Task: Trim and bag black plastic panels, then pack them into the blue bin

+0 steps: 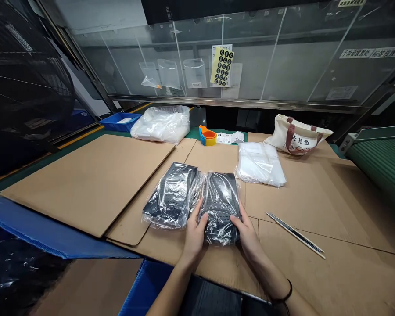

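Note:
A black flat part in a clear plastic bag [222,204] lies between my two hands on the cardboard-covered table. My left hand [195,230] grips its left edge, the thumb resting on top. On the opposite edge, my right hand [246,228] holds it the same way. Just left of it, touching or nearly so, sits another bagged black part or pile of them [173,195]. What exactly the black parts are I cannot make out through the shiny plastic. A stack of clear plastic bags [260,163] lies beyond my right hand.
Right of my hands lies a thin pen-like tool [296,235]. At the back are a tape dispenser [207,136] with a label strip [230,138], a bulky plastic bundle [161,124], a blue tray [119,123] and a cloth bag [298,136]. A cardboard sheet [92,180] covers the left; a green conveyor [385,153] runs at right.

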`<state>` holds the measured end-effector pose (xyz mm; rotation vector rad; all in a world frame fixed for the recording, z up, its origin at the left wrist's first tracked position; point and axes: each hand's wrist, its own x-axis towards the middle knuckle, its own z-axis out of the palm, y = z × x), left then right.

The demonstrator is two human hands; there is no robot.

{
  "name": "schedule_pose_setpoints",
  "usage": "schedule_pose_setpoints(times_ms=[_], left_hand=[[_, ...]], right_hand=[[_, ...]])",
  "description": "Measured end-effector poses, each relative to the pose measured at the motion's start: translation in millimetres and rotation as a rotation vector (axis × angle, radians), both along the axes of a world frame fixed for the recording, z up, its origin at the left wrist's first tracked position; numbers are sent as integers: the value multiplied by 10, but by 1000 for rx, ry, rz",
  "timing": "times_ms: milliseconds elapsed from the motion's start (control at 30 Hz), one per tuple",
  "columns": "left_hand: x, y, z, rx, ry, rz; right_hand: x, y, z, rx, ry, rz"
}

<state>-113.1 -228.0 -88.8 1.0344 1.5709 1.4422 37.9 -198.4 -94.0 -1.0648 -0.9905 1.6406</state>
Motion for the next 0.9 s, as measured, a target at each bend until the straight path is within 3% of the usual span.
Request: schedule_pose_setpoints(times_ms=[300,367,467,533,600,900], left_hand=[[-29,82,-21,9,222,-40],[-8,12,3,54,400,-28],[103,-189,57,279,812,16],[201,-319,93,440,1030,-49],[282,-393,113,494,1165,-129],[301,-358,-65,264,1275,-73]], right_hand=[[-30,53,53,120,-100,-10],[-8,17,47,129,-111,-23],[70,-93,0,129,-123,-5],[123,-169,-24,134,-139,25],[150,-212,-21,134,-153,55],[103,-74,65,-8,22,86]])
